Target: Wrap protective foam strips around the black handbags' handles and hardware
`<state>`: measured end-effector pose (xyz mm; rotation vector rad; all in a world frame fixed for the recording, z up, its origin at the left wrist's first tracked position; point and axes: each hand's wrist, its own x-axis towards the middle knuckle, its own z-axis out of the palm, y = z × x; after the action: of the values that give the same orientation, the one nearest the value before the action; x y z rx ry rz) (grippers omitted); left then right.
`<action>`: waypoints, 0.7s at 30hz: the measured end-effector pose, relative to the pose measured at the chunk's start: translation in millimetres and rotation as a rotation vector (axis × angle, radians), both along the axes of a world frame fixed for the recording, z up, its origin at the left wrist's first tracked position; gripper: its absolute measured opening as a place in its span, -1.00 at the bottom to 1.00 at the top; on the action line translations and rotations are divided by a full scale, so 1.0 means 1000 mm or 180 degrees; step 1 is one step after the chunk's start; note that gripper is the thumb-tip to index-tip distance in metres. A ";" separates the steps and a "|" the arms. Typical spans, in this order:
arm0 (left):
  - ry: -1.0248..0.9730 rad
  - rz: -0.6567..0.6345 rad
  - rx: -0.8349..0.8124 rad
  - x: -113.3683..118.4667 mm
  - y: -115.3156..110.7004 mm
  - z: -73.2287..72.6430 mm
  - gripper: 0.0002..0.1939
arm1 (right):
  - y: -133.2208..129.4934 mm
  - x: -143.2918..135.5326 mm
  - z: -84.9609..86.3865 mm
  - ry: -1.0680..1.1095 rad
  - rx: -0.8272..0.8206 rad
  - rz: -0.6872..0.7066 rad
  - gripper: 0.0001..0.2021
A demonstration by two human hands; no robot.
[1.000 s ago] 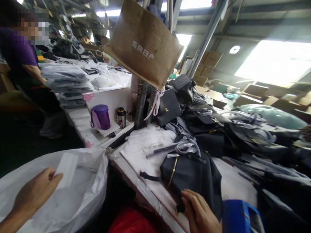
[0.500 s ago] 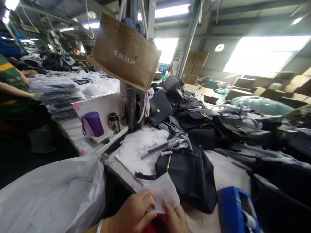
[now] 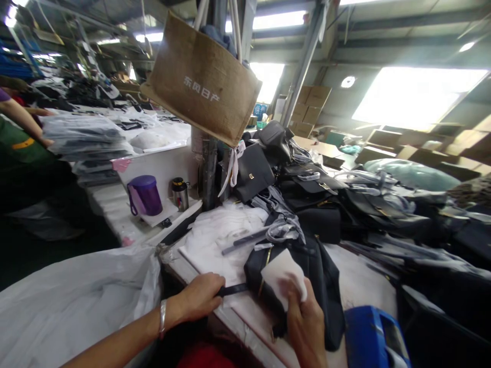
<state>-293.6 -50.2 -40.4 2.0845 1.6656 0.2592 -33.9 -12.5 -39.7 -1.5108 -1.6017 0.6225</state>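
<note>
At the table's near edge my left hand (image 3: 203, 295) is closed around the end of a black strap (image 3: 235, 290) that runs from a black handbag (image 3: 318, 276). My right hand (image 3: 306, 317) pinches a folded white cloth or sheet (image 3: 283, 273), holding it in front of the bag; I cannot tell which material it is. The bag lies on the table with a gold zipper showing on its left side. Grey-wrapped handles (image 3: 284, 228) rest across its top. Behind the strap spreads a pile of thin white sheets (image 3: 226, 230).
A blue plastic container (image 3: 364, 332) stands right of the bag. More black bags (image 3: 253, 174) are heaped behind. A clear plastic sack (image 3: 76, 301) fills the lower left. A purple cup (image 3: 144, 195) and a steel flask (image 3: 179, 193) sit left of a post. A brown bag (image 3: 203, 76) hangs above.
My left hand has let go of the white piece, moved left and taken hold of the strap. My right hand has lifted the white piece up and right, over the bag.
</note>
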 end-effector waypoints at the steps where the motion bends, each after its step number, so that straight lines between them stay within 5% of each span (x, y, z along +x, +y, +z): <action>1: -0.0075 -0.0031 0.0033 0.002 0.000 0.006 -0.86 | 0.004 -0.004 0.003 -0.0158 0.0118 0.0032 -0.58; 7: -0.1151 -0.0176 0.0460 0.024 0.016 0.034 -0.69 | 0.025 -0.032 0.001 -0.0549 0.0125 0.0892 -0.63; 11: -0.2340 0.0439 -0.0307 0.029 0.037 0.025 -0.76 | 0.030 -0.030 -0.003 0.0048 -0.0203 0.1031 -0.61; 14: -0.3227 0.0724 -0.0830 0.026 0.047 0.013 -0.67 | 0.035 -0.003 0.002 0.0222 -0.0140 0.0324 -0.53; 17: -0.3724 0.0571 -0.1119 0.024 0.049 0.002 -0.58 | 0.041 0.042 0.010 0.0033 -0.0308 -0.0675 -0.44; 21: -0.3720 0.0533 -0.0651 0.030 0.047 -0.013 -0.68 | 0.036 0.096 0.003 -0.0117 -0.0616 -0.1105 -0.41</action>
<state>-263.4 -3.4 -53.0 1.1742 1.0319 1.0582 62.5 23.2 -36.6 -1.8992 -1.2894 0.5663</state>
